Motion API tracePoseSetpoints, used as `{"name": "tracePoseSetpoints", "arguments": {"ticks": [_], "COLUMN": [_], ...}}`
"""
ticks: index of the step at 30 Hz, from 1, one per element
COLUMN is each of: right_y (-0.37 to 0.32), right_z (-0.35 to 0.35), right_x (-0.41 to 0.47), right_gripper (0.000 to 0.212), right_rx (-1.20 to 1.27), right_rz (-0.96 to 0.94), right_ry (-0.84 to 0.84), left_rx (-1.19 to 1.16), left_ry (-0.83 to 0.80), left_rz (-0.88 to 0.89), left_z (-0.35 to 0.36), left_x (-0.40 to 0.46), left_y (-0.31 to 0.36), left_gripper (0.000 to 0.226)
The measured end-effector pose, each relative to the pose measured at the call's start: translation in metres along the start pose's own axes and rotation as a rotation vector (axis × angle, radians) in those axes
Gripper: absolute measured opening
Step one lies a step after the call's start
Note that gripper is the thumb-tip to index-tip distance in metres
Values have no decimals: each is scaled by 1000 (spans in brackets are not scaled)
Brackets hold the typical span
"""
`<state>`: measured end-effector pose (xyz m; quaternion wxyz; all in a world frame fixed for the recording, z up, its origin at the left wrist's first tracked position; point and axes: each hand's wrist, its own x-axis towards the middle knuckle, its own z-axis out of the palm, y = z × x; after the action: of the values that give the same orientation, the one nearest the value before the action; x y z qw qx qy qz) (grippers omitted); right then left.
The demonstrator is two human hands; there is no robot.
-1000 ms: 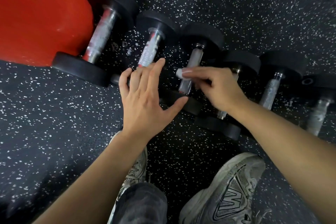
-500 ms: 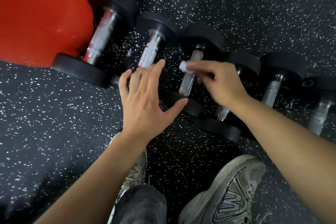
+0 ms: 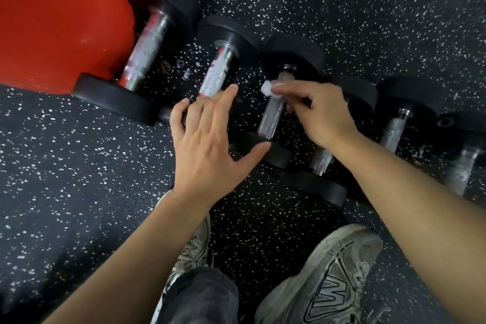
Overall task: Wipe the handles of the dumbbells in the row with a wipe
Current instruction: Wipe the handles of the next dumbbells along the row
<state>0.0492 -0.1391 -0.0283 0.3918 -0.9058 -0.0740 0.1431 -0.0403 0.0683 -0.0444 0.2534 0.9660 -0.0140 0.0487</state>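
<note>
Several black dumbbells with knurled metal handles lie in a row on the speckled floor. My right hand [image 3: 315,110] pinches a small white wipe [image 3: 267,87] and holds it against the upper part of the third dumbbell's handle [image 3: 272,118]. My left hand [image 3: 207,144] rests with fingers spread on the near end of the second dumbbell, whose handle [image 3: 217,76] shows above my fingertips; my thumb touches the third dumbbell's near head. The biggest dumbbell's handle [image 3: 146,47] is at the far left. More handles [image 3: 393,130] lie to the right.
A red padded object [image 3: 57,21] with a cord across it stands at the upper left, against the biggest dumbbell. My two grey sneakers [image 3: 334,279] and a dark trouser leg [image 3: 200,297] are at the bottom. Black speckled rubber floor [image 3: 79,192] surrounds everything.
My right hand with the wipe has slid up the third dumbbell's handle, away from me. My left hand has stayed on the second dumbbell.
</note>
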Motion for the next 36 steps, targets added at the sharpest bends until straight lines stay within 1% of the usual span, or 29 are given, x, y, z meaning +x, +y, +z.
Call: {"name": "tracePoseSetpoints", "arguments": {"ticks": [4, 6, 7, 9, 12, 15, 17, 19, 23, 26, 28, 30, 33, 35, 36], "right_y": [-1, -3, -4, -6, 0, 20, 36, 47, 55, 62, 62, 57, 50, 48, 46], "right_z": [0, -3, -5, -11, -30, -58, -72, -79, -75, -68, -65, -63, -58, -59, -61], "right_x": [-22, -29, -32, -41, -54, -66, -71, -73, -64, -60, -65, -74, -88, -92, -92], "right_gripper": [43, 41, 39, 36, 33, 29, 27, 27, 28, 28, 31, 39, 53, 53, 51], "right_rx": [78, 91, 98, 118, 131, 76, 38, 3, -50, -121, -122, -85, -104, -138, -136], "right_rz": [21, 25, 31, 45, 73, 112, 135, 132, 61, 29, 33, 35, 19, 25, 35], "right_ry": [-238, -320, -328, -263, -62, 123, 194, 201, 141, 113, 98, 18, -231, -430, -495], "left_rx": [-1, -27, -45, -91, -151, -158, -154, -139, -62, -32, -26, -15, -2, -5, -9], "left_ry": [-11, 0, 4, -8, -70, -105, -119, -138, -157, -157, -163, -175, -196, -204, -205], "left_rz": [6, 30, 45, 71, 112, 163, 190, 214, 241, 223, 216, 209, 189, 183, 181], "left_z": [-2, -1, 1, 5, 9, 13, 17, 20, 25, 26, 26, 26, 25, 25, 25], "left_x": [-1, -3, -5, -8, -10, -11, -11, -12, -12, -12, -12, -12, -11, -11, -11], "left_y": [3, 9, 13, 22, 35, 46, 54, 64, 74, 75, 75, 76, 77, 78, 77], "left_gripper": [95, 91, 90, 90, 95, 99, 103, 110, 121, 124, 124, 124, 125, 125, 124]}}
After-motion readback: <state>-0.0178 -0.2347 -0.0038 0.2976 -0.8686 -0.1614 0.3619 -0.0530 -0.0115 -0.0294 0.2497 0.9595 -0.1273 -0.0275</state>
